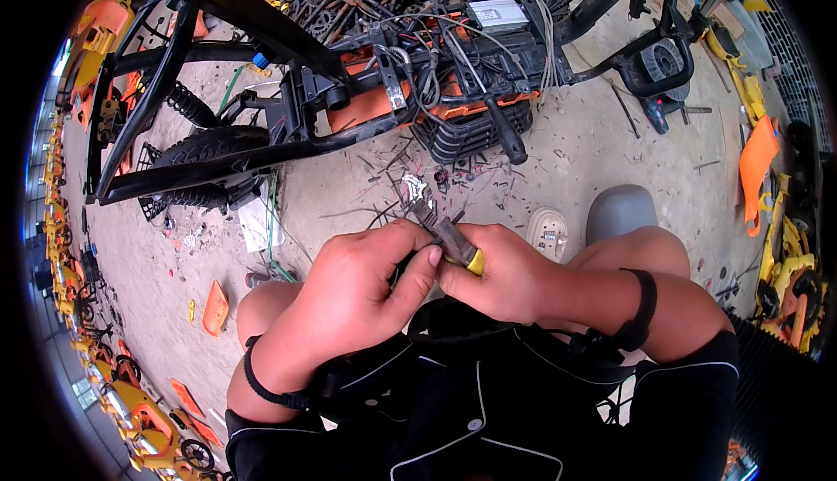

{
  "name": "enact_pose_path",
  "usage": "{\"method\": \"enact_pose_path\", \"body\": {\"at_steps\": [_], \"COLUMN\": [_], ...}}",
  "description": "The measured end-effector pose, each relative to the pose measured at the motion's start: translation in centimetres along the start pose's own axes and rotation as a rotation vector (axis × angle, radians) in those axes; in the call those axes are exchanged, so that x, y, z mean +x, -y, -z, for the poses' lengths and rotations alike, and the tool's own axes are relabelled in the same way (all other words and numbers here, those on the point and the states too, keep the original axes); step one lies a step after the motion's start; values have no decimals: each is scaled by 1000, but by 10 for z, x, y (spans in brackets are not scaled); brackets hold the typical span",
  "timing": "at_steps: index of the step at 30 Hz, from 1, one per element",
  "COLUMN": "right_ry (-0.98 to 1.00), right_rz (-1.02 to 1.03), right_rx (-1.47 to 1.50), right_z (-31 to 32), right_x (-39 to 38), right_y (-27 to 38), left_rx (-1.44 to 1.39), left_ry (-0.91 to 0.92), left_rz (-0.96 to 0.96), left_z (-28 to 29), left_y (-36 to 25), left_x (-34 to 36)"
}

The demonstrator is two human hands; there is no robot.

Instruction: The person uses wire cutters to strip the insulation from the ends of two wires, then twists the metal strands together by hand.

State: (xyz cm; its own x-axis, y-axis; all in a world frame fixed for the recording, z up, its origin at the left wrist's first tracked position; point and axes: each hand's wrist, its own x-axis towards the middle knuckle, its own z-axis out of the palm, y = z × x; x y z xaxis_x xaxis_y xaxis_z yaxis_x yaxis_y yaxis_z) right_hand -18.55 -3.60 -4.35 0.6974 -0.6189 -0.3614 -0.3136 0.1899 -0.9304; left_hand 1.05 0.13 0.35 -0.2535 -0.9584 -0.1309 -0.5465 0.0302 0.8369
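My right hand (497, 276) is closed around a yellow-handled tool (462, 245), apparently pliers or a cutter, with dark metal jaws pointing up toward the frame. My left hand (366, 280) is closed right beside the jaws, its thumb pressed near them. What its fingers grip is mostly hidden; thin dark wire (385, 218) shows just beyond them. Small cut scraps (414, 186) lie on the concrete floor (340, 184) above my hands.
A black vehicle frame (244, 154) with wiring, a silver box (497, 12) and a tire stretches across the top. A drill (656, 115) lies at its right. A grey stool (621, 211) stands behind my right arm. Yellow and orange body parts (754, 167) line both sides.
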Motion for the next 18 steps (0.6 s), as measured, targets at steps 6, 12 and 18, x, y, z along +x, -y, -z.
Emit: {"method": "enact_pose_path", "body": {"at_steps": [6,12,18], "right_ry": [-4,21,26], "right_rz": [4,-76,-68], "right_rx": [-1,29,43], "right_z": [0,0,1], "right_x": [0,0,-1], "right_y": [-1,2,3], "left_rx": [-8,-2,1], "left_ry": [-4,-1,8], "left_rz": [-1,-7,5], "left_z": [-1,0,0], "left_y": [1,1,0], "left_x": [0,-1,-1]}}
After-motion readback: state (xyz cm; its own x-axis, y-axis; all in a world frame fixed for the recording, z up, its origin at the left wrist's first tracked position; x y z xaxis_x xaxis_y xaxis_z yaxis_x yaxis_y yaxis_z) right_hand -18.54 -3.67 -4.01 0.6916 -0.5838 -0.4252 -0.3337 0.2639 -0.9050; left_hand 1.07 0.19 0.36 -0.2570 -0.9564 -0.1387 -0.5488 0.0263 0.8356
